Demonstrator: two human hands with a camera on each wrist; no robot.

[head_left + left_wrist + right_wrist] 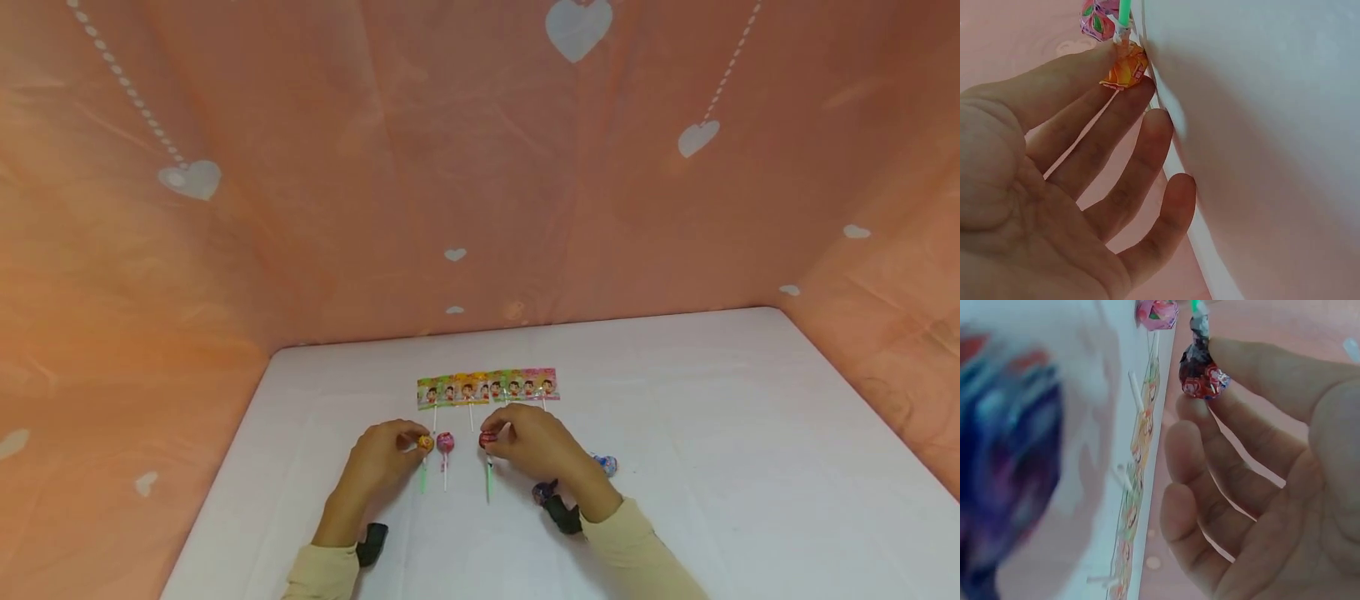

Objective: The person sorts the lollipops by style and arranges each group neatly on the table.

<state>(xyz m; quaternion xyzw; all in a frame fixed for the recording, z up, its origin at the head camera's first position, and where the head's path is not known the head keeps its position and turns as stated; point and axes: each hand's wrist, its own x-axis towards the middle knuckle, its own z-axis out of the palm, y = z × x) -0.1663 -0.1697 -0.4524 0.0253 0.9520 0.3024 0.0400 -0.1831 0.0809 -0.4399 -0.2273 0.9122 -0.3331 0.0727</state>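
Observation:
My left hand [381, 457] pinches the wrapped head of an orange-yellow lollipop [425, 443] between thumb and fingertips. Its green stick points toward me, and the left wrist view shows the crinkled orange wrapper [1125, 65] at the fingertips. With thumb and forefinger, my right hand [536, 437] holds a dark red lollipop [487, 439], also on a green stick. In the right wrist view, that lollipop's red and dark foil [1202, 378] sits at the fingertips. Between the hands, nearer the left, lies a pink lollipop [446, 442] on a white stick.
Behind the hands runs a row of flat-packed lollipops [468, 390] in green, orange and pink wrappers. A blue-wrapped lollipop [609, 465] and a dark one [542, 493] lie around the right wrist. The white table [712, 400] meets a pink heart-patterned cloth [450, 167].

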